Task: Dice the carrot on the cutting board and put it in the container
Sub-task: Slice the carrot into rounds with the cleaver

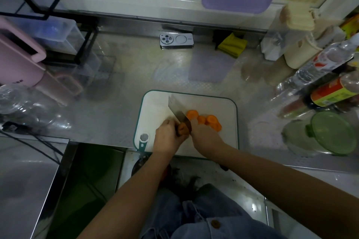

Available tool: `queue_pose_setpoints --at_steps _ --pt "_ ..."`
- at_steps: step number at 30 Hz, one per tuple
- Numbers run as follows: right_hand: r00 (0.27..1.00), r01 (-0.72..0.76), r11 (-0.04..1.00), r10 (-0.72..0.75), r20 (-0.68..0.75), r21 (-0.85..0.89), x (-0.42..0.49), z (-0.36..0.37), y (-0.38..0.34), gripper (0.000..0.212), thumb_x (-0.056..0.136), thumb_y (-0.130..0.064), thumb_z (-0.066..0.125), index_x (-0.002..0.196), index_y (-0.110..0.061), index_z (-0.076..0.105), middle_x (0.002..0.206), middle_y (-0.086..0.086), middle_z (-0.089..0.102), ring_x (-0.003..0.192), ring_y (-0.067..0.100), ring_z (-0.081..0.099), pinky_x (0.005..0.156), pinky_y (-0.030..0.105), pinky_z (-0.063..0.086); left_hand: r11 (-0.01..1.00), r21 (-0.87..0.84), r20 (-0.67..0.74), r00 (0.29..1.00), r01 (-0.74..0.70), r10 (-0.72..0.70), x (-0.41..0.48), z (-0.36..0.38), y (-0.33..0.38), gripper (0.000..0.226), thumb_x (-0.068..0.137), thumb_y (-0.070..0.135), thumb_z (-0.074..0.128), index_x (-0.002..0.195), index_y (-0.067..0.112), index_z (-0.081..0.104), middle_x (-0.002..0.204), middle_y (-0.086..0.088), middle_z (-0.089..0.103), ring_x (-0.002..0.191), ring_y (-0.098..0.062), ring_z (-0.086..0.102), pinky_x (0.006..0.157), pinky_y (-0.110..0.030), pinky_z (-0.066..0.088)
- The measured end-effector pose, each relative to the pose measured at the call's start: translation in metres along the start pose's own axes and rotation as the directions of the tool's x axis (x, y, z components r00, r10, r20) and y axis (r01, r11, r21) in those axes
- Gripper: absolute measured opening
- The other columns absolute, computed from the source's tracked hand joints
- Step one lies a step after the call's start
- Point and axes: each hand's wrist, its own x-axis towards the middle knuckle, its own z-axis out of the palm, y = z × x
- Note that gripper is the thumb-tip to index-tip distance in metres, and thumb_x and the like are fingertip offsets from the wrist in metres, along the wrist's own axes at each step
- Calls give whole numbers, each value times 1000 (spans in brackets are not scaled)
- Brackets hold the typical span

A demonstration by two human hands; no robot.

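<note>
On the white teal-rimmed cutting board (223, 106), left hand (168, 137) is gripping the steel cleaver (176, 109); right hand (205, 136) is pinning orange carrot chunks (210, 120) blade-side, fingers curled; risking nicks.

Glossy embossed metal counter (136, 68) (matt plastic cutting board (153, 114)).

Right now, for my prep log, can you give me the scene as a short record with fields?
left hand: grips the knife by its handle
knife: blade angled over the cutting board, left of the carrot pieces
right hand: touches the carrot pieces; grip unclear
carrot pieces: thick slices on the board, not diced
container: green lid, on the counter right of the board
</note>
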Motion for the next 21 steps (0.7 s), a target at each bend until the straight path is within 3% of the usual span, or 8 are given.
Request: queue_pose_setpoints --at_steps 4,10,14,16,21 --pt "998 27 999 -26 52 -30 1 5 -1 29 98 -4 35 127 -4 37 97 12 65 79 25 65 43 21 26 999 35 45 999 -12 11 6 2 -4 33 78 38 73 95 11 66 97 -8 61 82 -23 58 69 -27 39" --pt "999 12 998 -9 43 -61 12 14 -3 28 100 -8 33 127 -4 36 98 12 66 81 27 66 60 34 49 999 -11 61 997 -35 35 9 -2 -13 30 82 36 70 101 13 70 97 -10 63 85 -25 59 72 -29 39" --pt "1000 -27 1000 27 8 -13 13 11 3 32 101 -17 37 131 -5 34 99 11 64 78 24 65 56 33 49 998 -56 52 998 -19 22 8 -4 -16 34 82 36 70 112 20 69 103 -7 65 91 -24 61 79 -28 43" --pt "998 -33 998 36 -47 58 11 8 4 38 101 -22 40 134 -6 33 97 12 62 74 25 64 52 32 44 996 -94 35 999 10 -6 7 -4 -14 31 79 35 73 106 21 70 99 -4 68 89 -22 63 76 -27 45" --pt "988 30 993 -12 -155 114 4 -8 3 34 99 -22 42 129 -8 38 91 11 63 72 24 61 58 38 52 986 -137 -14 995 95 -97 5 -1 -9 31 75 35 78 95 15 67 91 -3 70 83 -21 63 71 -28 44"
